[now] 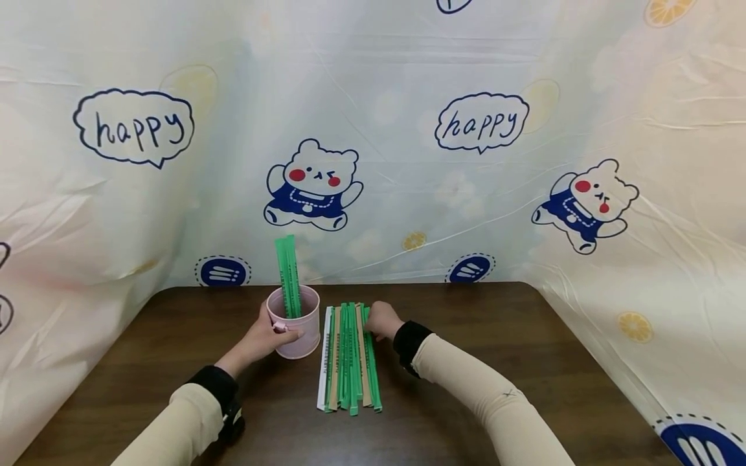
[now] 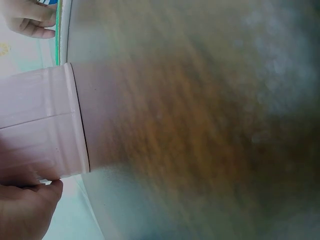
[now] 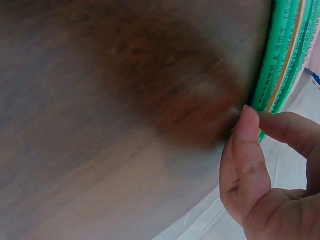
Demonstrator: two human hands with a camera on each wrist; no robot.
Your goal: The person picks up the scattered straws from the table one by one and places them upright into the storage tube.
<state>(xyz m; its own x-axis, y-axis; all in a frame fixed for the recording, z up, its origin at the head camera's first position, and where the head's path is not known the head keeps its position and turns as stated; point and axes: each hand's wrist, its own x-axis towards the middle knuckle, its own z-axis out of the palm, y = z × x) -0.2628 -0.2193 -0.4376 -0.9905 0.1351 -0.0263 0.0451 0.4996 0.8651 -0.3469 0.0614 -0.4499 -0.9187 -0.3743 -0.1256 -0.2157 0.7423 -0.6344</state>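
My left hand (image 1: 262, 340) grips a pink bucket (image 1: 300, 340) by its left side, thumb across the front; its fingers are partly hidden behind. In the left wrist view, the bucket (image 2: 40, 125) stands upright on the table. A few slim green paper-wrapped sticks (image 1: 288, 275) lean inside it and rise above the rim. Beside the bucket lies a row of similar long sticks (image 1: 350, 356), mostly green, some tan, one white. At the row's far right end, my right hand (image 1: 384, 320) pinches the outermost green stick between thumb and fingertip, seen closer with printed sticks (image 3: 280, 55) in the right wrist view.
A dark brown wooden table (image 1: 478, 414) bears everything. Behind it hangs a pale printed curtain (image 1: 396, 194) with bears and "happy" bubbles, meeting the table's far edge just beyond the bucket and both hands.
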